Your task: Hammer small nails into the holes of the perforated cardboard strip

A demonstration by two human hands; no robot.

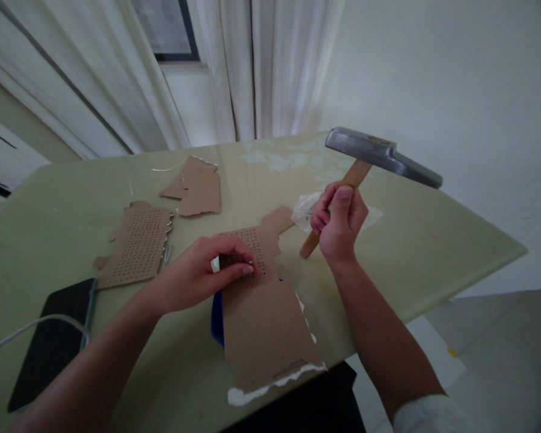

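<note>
My right hand (340, 222) is wrapped round the wooden handle of a hammer (383, 153), raised above the table with its steel head up. Thumb and fingertips of my left hand (220, 264) pinch a nail (251, 263), of which only the small head end shows. That hand rests over a piece of brown cardboard (265, 325) with rows of punched holes at its far end and a torn white edge nearest me. Under the cardboard, part of a blue object (217, 319) sticks out; the rest of it is hidden.
Left of my hands lies another hole-filled cardboard piece (137, 246) with several loose nails (168, 255) beside it. Cardboard scraps (201, 187) lie farther back. A dark tablet (54, 343) with a white cable (36, 322) is at the left, and a clear plastic bag (305, 207) lies behind my right hand.
</note>
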